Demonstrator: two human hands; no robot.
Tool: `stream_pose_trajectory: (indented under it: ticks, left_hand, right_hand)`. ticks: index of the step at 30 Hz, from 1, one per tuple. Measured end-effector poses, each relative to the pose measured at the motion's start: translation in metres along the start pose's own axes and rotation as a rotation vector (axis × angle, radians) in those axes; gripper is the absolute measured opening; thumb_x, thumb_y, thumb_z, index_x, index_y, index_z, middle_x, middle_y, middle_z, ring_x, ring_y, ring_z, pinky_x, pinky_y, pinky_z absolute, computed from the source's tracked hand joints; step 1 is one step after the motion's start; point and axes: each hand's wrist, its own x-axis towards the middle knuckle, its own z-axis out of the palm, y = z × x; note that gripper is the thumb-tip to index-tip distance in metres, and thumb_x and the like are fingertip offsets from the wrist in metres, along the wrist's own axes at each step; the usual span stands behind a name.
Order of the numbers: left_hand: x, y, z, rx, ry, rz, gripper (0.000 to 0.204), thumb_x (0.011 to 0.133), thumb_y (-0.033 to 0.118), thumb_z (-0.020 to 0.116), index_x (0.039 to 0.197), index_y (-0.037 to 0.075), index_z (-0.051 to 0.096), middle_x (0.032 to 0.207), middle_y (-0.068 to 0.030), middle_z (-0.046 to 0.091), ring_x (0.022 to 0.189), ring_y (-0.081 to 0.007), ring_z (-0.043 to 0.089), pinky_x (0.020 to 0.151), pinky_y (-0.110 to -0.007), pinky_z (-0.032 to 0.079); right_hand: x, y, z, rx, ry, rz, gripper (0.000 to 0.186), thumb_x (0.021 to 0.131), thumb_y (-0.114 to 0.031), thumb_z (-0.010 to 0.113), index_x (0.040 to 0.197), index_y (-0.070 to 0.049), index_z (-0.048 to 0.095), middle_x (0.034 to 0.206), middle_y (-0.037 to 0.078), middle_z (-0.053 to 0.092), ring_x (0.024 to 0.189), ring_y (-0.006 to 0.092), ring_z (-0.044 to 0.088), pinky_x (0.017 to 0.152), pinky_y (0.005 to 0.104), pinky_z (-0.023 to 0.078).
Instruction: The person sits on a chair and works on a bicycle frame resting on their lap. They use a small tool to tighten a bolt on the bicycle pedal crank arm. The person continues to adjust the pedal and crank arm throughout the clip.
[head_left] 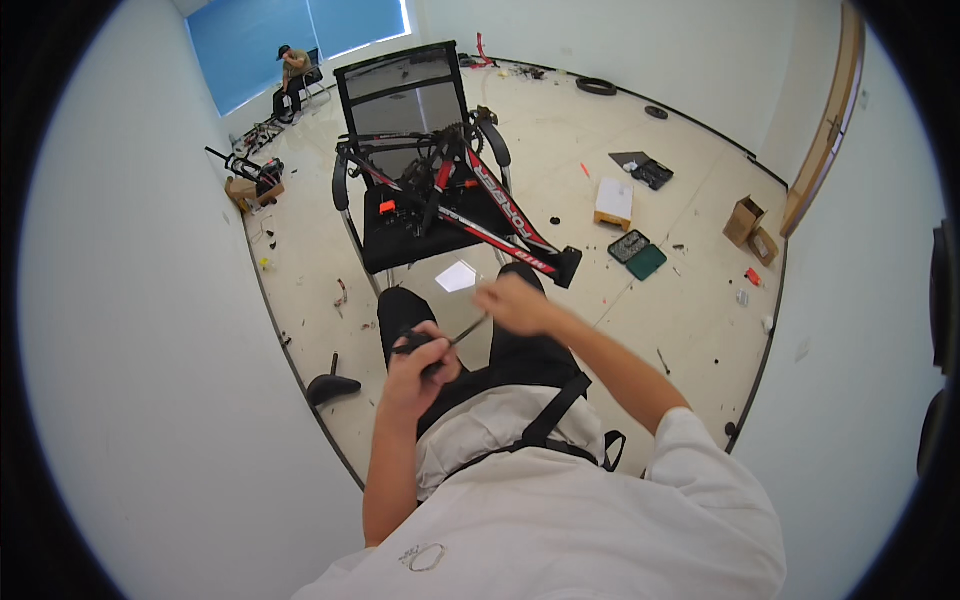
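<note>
Here, left hand (418, 365) grips a screwdriver (440, 343); right hand (515, 303), blurred, seemingly pinches its tip.

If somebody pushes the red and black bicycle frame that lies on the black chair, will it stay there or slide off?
The bicycle frame probably slides or tips easily: it lies slanted across the black chair, and one end juts past the seat edge. It looks stiff, being made of tubes, so it would likely move as one piece. Its weight cannot be judged here.
</note>
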Motion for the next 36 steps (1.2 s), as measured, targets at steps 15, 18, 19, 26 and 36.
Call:
stream_pose_trajectory:
  ticks: [15, 18, 19, 26, 36]
  left_hand:
    - [0.001, -0.009, 0.01, 0.298, 0.075, -0.096, 0.007, 0.084, 0.0, 0.061, 0.085, 0.001, 0.054, 0.069, -0.0046, 0.053, 0.054, -0.011, 0.045, 0.049, -0.025, 0.035]
    - [0.004, 0.002, 0.0, 0.294, 0.182, 0.057, 0.008, 0.085, 0.003, 0.062, 0.084, 0.001, 0.054, 0.069, -0.005, 0.054, 0.052, -0.0104, 0.046, 0.047, -0.024, 0.034]
    - [0.007, 0.009, -0.004, 0.342, 0.253, 0.098, 0.008, 0.085, 0.004, 0.062, 0.084, 0.002, 0.054, 0.069, -0.0049, 0.054, 0.053, -0.01, 0.046, 0.047, -0.023, 0.034]
    - [0.005, -0.023, -0.026, 0.336, 0.242, 0.316, 0.008, 0.084, 0.008, 0.063, 0.085, 0.002, 0.058, 0.069, -0.0013, 0.052, 0.054, -0.0086, 0.046, 0.049, -0.024, 0.037]
    - [0.008, 0.015, -0.001, 0.355, 0.348, 0.121, 0.009, 0.083, 0.004, 0.06, 0.08, 0.002, 0.052, 0.066, -0.0072, 0.054, 0.049, -0.0105, 0.044, 0.044, -0.024, 0.034]
  right_hand:
    - [0.018, -0.088, -0.033, 0.284, -0.088, -0.193, 0.039, 0.096, -0.031, 0.044, 0.114, 0.001, 0.059, 0.1, 0.014, 0.067, 0.093, 0.0218, 0.064, 0.082, 0.0332, 0.049]
    - [-0.01, -0.051, 0.007, 0.23, -0.371, 0.081, 0.059, 0.101, -0.047, 0.028, 0.113, 0.001, 0.06, 0.102, 0.016, 0.067, 0.098, 0.0229, 0.064, 0.085, 0.0332, 0.049]
    - [-0.029, -0.058, 0.019, 0.335, -0.482, 0.181, 0.066, 0.1, -0.051, 0.025, 0.107, 0.003, 0.062, 0.1, 0.016, 0.068, 0.092, 0.0242, 0.065, 0.083, 0.0351, 0.05]
    - [-0.022, -0.117, 0.003, 0.818, -0.401, -0.181, 0.053, 0.101, -0.041, 0.033, 0.124, 0.002, 0.054, 0.123, 0.012, 0.058, 0.112, 0.0189, 0.056, 0.091, 0.0321, 0.046]
    - [-0.05, -0.073, 0.02, 0.634, -0.555, 0.315, 0.085, 0.097, -0.061, 0.012, 0.091, 0.004, 0.067, 0.089, 0.015, 0.068, 0.085, 0.0228, 0.065, 0.081, 0.0378, 0.05]
